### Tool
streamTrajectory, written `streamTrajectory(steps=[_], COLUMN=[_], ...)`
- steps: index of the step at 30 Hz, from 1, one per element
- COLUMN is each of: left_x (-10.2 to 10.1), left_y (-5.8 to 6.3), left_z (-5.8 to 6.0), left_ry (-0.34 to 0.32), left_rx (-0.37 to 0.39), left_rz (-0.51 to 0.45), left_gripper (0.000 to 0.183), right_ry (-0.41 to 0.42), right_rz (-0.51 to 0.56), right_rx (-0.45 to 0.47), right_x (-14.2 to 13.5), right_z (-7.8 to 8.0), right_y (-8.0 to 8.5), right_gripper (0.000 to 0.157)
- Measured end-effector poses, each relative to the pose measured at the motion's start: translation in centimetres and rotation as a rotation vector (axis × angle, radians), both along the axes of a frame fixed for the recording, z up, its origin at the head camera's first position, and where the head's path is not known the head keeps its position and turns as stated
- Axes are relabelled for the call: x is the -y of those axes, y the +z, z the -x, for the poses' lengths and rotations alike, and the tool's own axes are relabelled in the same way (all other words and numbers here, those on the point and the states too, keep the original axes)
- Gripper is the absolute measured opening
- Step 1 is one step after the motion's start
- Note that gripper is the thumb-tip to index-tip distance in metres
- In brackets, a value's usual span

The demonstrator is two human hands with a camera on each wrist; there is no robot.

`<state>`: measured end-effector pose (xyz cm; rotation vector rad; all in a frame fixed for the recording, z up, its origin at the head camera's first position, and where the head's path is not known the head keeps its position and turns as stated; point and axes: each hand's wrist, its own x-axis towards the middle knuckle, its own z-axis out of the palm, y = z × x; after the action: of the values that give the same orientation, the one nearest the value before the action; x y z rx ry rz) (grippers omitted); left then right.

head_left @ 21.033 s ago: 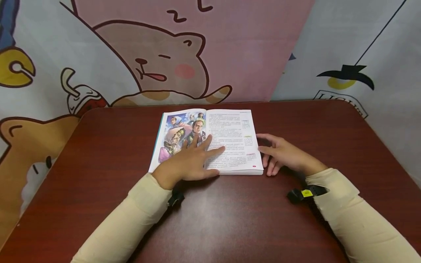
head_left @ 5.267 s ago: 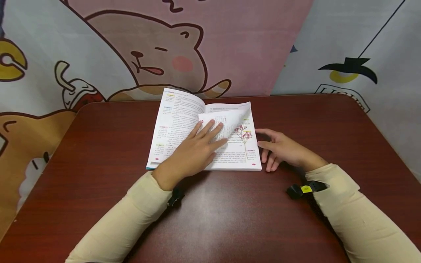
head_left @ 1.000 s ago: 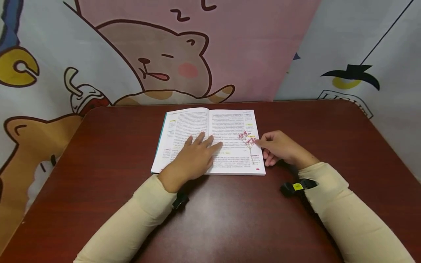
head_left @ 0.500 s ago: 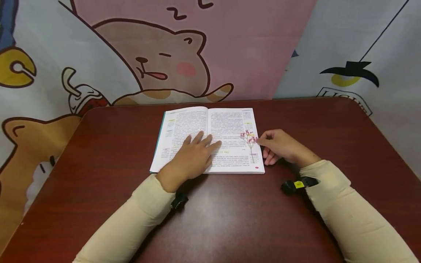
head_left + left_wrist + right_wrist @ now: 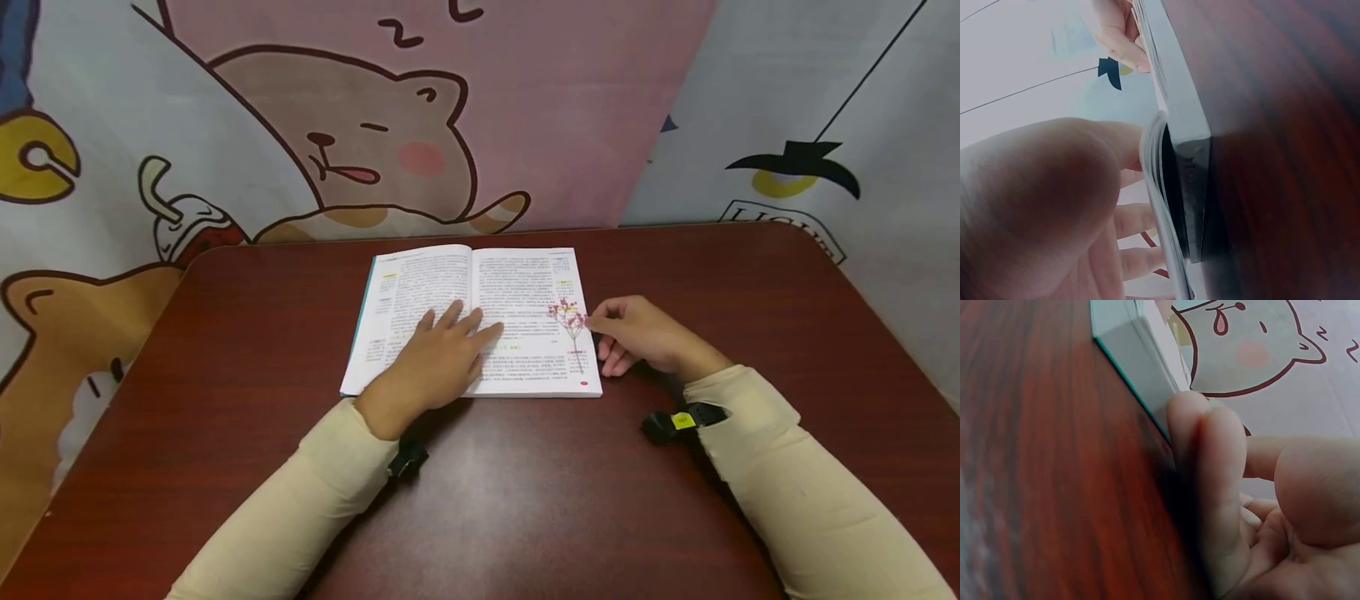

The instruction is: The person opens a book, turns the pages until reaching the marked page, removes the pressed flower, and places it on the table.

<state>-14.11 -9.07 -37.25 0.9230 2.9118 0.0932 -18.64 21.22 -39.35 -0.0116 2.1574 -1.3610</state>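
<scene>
An open book point(image 5: 517, 375) lies on the table, its two visible pages covered with printed text. My left hand point(image 5: 423, 362) rests on it with spread fingers, across the lower left page and the middle fold. A dried flower sprig point(image 5: 573, 342), with small pink blossoms and a thin stem, lies over the right page's outer margin. My right hand point(image 5: 637, 333) pinches the sprig's right-hand blossoms between thumb and forefinger, just past the page edge; its other fingers are curled beside the book. In the right wrist view, the fingertips point(image 5: 1219, 425) meet close to the book's page block point(image 5: 1138, 359).
The dark red wooden table point(image 5: 480, 517) reaches back to a cartoon-printed wall cloth point(image 5: 570, 117). Both wrists carry black camera straps, the right one with a yellow label point(image 5: 683, 420).
Earlier an illustrated page showed, then the left hand turned leaves over and the sprig came into view. The right hand has since pinched the sprig, whose stem has shifted slightly toward the page edge.
</scene>
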Motion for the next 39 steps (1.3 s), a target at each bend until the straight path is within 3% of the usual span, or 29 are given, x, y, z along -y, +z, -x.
streamTrajectory(steps=[16,25,39], left_x=[0.0,0.1,0.0], left_y=[0.2,0.0,0.0], left_z=[-0.2,-0.1,0.0], left_ry=[-0.009,-0.009,-0.008], left_rx=[-0.013,-0.011,0.006], left_rz=[-0.018,-0.014,-0.006], left_gripper=[0.047,0.047,0.048], right_ry=[0.023,0.019,-0.051], right_rz=[0.088,0.05,0.013], right_rx=[-0.018,-0.069,-0.088], right_x=[-0.5,-1.6,-3.6], right_z=[-0.3,0.0,0.5], right_y=[1.0,1.8,1.9], right_gripper=[0.03,0.026,0.028])
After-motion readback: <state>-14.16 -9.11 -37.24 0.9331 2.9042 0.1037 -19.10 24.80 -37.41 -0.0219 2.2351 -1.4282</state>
